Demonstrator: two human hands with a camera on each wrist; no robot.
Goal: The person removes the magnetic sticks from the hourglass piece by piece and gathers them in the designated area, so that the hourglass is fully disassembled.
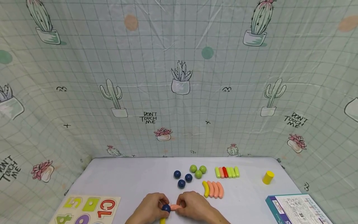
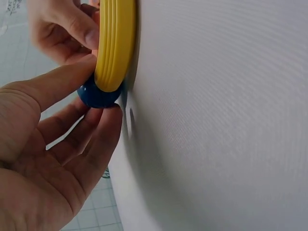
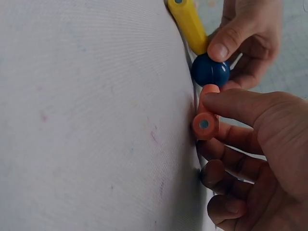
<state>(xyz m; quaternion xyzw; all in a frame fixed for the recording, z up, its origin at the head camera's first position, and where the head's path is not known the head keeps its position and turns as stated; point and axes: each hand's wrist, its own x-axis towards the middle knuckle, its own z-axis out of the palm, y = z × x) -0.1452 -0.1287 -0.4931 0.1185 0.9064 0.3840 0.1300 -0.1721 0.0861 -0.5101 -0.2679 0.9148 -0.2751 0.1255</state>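
Observation:
My left hand [image 1: 150, 206] pinches a dark blue ball [image 3: 211, 72] between thumb and fingers. A yellow curved stick [image 2: 115, 45] meets the ball at one end and points toward the front edge of the head view. With thumb and forefinger, my right hand [image 1: 193, 203] holds a short salmon-pink stick [image 3: 207, 118], which has a round grey metal spot in its end. The pink stick's other end appears to touch the ball on the side away from the yellow stick. Both hands are low over the white table [image 1: 134, 177].
Behind the hands lie three blue balls [image 1: 181, 184], three green balls [image 1: 198, 174], a row of curved sticks [image 1: 215, 189] and a row of short straight sticks [image 1: 225, 172]. A yellow cylinder [image 1: 268, 177] and a box [image 1: 297, 208] are at right, a number board [image 1: 86, 210] at left.

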